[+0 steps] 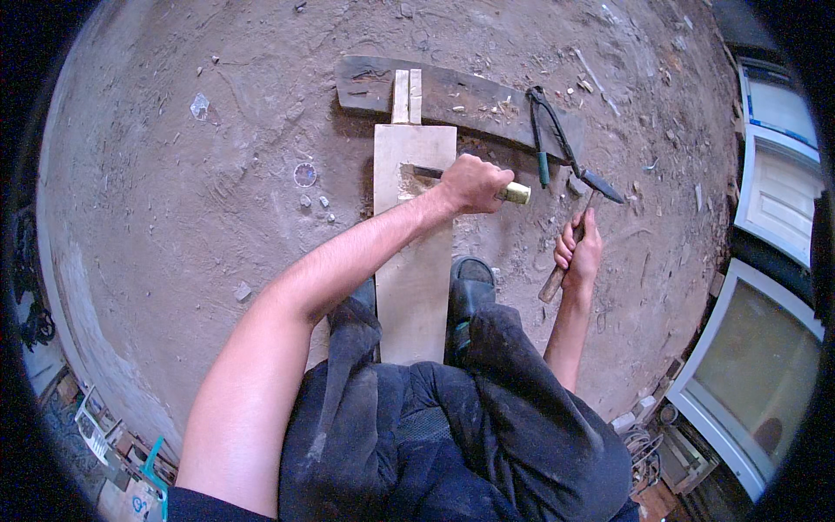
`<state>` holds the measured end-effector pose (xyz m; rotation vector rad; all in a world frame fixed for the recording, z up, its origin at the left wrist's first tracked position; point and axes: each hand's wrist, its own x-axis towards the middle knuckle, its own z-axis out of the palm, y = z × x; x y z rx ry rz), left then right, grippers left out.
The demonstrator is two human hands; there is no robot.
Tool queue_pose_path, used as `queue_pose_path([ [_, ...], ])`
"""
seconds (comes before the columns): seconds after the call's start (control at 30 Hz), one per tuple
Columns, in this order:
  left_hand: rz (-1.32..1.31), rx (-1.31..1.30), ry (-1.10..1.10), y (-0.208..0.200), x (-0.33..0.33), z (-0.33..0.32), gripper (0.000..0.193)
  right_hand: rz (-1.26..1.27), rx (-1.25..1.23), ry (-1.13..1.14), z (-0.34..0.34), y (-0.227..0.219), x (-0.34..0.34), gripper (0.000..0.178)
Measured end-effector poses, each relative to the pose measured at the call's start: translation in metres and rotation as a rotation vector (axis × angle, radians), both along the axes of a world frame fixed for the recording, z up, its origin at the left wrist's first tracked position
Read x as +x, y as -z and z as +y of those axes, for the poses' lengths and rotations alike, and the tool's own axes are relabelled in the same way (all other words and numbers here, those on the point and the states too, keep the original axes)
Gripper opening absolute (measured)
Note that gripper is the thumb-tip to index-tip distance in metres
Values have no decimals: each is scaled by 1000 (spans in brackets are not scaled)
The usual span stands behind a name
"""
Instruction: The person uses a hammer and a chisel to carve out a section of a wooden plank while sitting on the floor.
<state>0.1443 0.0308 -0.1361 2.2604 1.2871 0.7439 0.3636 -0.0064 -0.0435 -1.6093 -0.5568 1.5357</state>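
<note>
My left hand (474, 184) is wrapped round the handle of a chisel (426, 172). Its dark blade points left over a shallow cut-out in a pale wooden board (416, 235), and the yellowish handle end sticks out to the right of my fist. The board runs from between my legs to a dark plank beyond. In my right hand (581, 250), out to the right of the board, is a hammer (600, 185) gripped by its wooden handle. The hammer's dark head is up and apart from the chisel.
A dark, weathered plank (470, 104) lies across the far side, with two small wood strips (407, 96) on it. Green-handled pincers (548, 130) rest over its right end. Chips and stones litter the dirt floor (217, 174). Framed window panels (748, 365) lean at the right edge.
</note>
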Motion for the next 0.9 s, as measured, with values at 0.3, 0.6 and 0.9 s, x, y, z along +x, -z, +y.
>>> queue_pose_path([
  [0.3, -256, 41, 128, -38, 16, -35, 16, 48, 18, -4, -9, 1, 11, 32],
  [0.6, -167, -126, 154, -24, 8, -26, 16, 1, -3, -5, -15, 3, 18, 32],
  [0.9, 6, -205, 205, -46, 15, -19, 17, -19, -12, 11, -19, 3, 19, 34],
])
